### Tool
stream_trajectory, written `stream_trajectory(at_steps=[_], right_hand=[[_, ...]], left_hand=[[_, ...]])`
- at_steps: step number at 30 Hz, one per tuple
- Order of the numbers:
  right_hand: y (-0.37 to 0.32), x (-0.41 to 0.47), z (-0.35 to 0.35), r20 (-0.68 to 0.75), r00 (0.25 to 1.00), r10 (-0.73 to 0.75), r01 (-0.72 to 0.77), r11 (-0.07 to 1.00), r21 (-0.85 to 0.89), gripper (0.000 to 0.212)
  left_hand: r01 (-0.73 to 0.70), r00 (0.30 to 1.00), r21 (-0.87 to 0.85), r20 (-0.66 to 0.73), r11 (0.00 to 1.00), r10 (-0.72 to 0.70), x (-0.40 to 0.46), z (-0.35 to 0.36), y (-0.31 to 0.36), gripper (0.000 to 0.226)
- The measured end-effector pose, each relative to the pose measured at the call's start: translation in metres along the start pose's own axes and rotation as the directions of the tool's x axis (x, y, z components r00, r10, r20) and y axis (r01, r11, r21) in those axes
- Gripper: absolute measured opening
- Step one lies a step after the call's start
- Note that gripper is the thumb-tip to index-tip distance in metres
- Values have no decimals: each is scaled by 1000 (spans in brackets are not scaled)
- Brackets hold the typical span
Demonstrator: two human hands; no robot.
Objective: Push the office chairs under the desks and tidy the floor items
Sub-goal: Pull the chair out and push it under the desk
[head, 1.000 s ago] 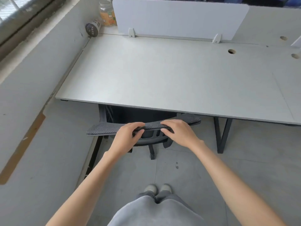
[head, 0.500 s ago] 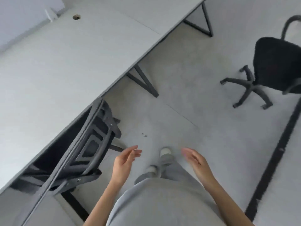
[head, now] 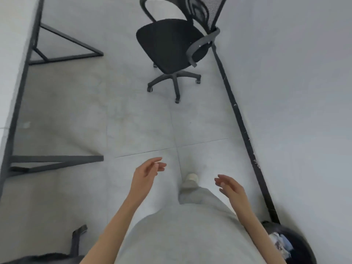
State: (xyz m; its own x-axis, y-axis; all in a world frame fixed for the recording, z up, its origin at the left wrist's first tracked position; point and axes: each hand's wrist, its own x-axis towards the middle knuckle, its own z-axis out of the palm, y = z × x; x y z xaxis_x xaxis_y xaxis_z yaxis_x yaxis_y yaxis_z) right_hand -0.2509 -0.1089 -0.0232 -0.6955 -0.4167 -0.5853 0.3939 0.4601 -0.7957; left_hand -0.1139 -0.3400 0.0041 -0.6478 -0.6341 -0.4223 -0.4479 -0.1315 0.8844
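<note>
A black office chair [head: 171, 44] with a mesh back stands out on the floor ahead of me, close to the wall on the right and away from the desk. The grey desk [head: 11, 54] runs along the left edge, its dark frame legs showing beneath it. My left hand [head: 146, 174] and my right hand [head: 230, 187] hang in front of my waist with relaxed fingers, holding nothing, well short of the chair. A dark piece of the first chair [head: 76, 241] shows at the bottom left.
A black baseboard strip [head: 240, 119] runs along the foot of the white wall on the right. A black round bin [head: 291, 244] with something pale inside sits at the bottom right. Tiled floor lies between me and the chair.
My hands let go of the first chair's backrest under the desk. I turned right, and the second chair now lies straight ahead, nearer than before.
</note>
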Motion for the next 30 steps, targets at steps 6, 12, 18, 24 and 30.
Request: stream_trajectory(at_steps=[6, 12, 18, 24, 30], right_hand=[[-112, 120, -38, -32, 992, -119, 120, 992, 25, 31], [-211, 241, -65, -68, 975, -211, 215, 974, 73, 29], [-265, 355, -89, -166, 979, -114, 131, 987, 91, 28], [-310, 420, -122, -241, 970, -4, 31, 993, 111, 28], [-368, 510, -154, -230, 973, 32, -11, 996, 90, 26]], left_hand=[[117, 992, -24, -47, 993, -118, 77, 37, 44, 26], [143, 988, 5, -51, 990, -143, 196, 66, 98, 29], [45, 995, 59, 89, 997, -50, 371, 118, 179, 26], [-165, 955, 162, 272, 973, 117, 525, 172, 306, 26], [-265, 924, 185, 329, 946, 194, 629, 226, 388, 24]])
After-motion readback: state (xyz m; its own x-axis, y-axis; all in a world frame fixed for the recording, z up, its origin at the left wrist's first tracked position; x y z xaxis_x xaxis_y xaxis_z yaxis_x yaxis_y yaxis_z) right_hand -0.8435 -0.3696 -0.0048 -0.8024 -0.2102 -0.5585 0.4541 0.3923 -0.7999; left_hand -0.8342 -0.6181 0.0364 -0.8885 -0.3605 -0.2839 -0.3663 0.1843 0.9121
